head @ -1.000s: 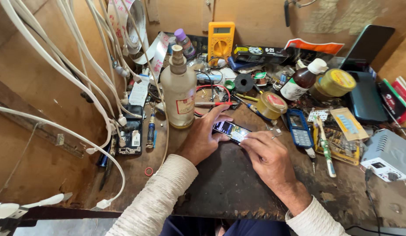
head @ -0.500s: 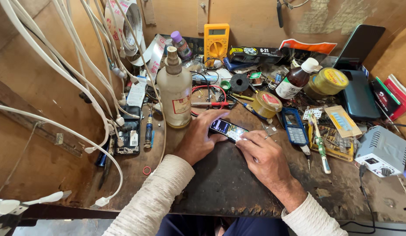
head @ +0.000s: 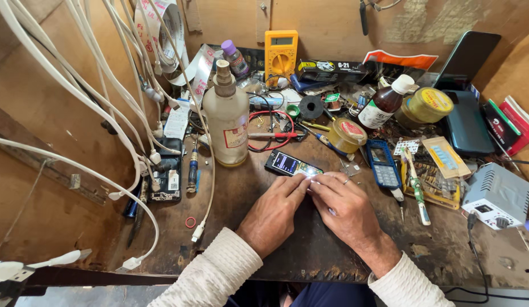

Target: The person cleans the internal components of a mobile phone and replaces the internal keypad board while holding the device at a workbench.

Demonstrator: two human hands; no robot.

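Observation:
A small black mobile phone (head: 287,164) with a lit screen lies on the worn wooden bench (head: 236,204). My left hand (head: 274,215) and my right hand (head: 345,209) meet at the phone's near right end, fingertips pinched together on its edge. Whether a tool sits between the fingers cannot be made out. Both sleeves are white and ribbed. A tall cloudy plastic bottle (head: 227,116) stands upright just left of the phone.
Several white cables (head: 105,108) hang at the left. A blue keypad phone (head: 382,164), a yellow multimeter (head: 281,53), a brown bottle (head: 384,103), yellow tins (head: 347,135), a grey power supply (head: 495,195) and loose tools crowd the back and right.
Both hands have slid toward the phone's right end, leaving most of the lit screen uncovered. The view has shifted slightly.

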